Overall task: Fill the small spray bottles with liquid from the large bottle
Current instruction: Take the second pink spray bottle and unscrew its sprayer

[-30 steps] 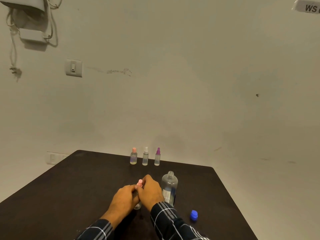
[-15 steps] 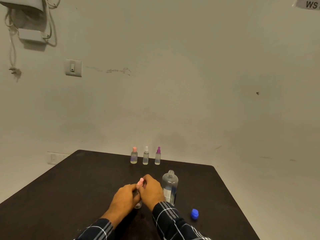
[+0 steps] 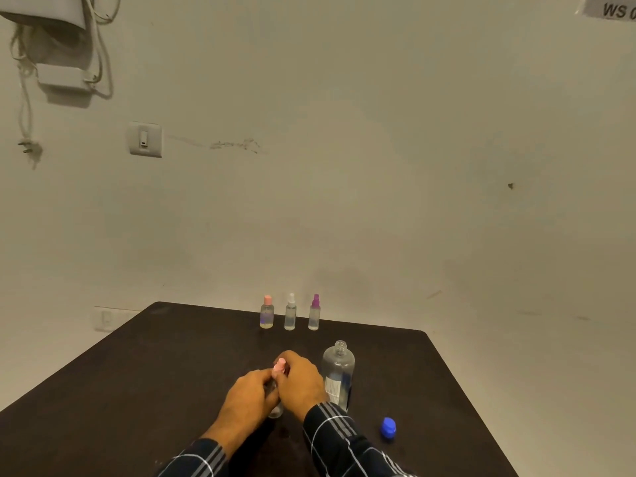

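Note:
A small clear spray bottle (image 3: 276, 412) stands on the dark table (image 3: 137, 373), mostly hidden by my hands. My left hand (image 3: 249, 395) grips its body. My right hand (image 3: 300, 380) pinches its pink spray top (image 3: 279, 367). Just to the right stands the large clear bottle (image 3: 338, 373), upright and uncapped. Its blue cap (image 3: 388, 429) lies on the table at the front right. Three small bottles stand in a row near the table's far edge: one with a pink cap (image 3: 267, 312), one with a white top (image 3: 290, 312), one with a purple top (image 3: 314, 312).
The table's right edge (image 3: 464, 390) runs close to the blue cap. A bare wall rises behind the table, with a switch (image 3: 145, 139) and a hanging cable (image 3: 25, 98) at the upper left.
Both hands stay on the small bottle in the same place. The right hand's fingers shift slightly around the pink top.

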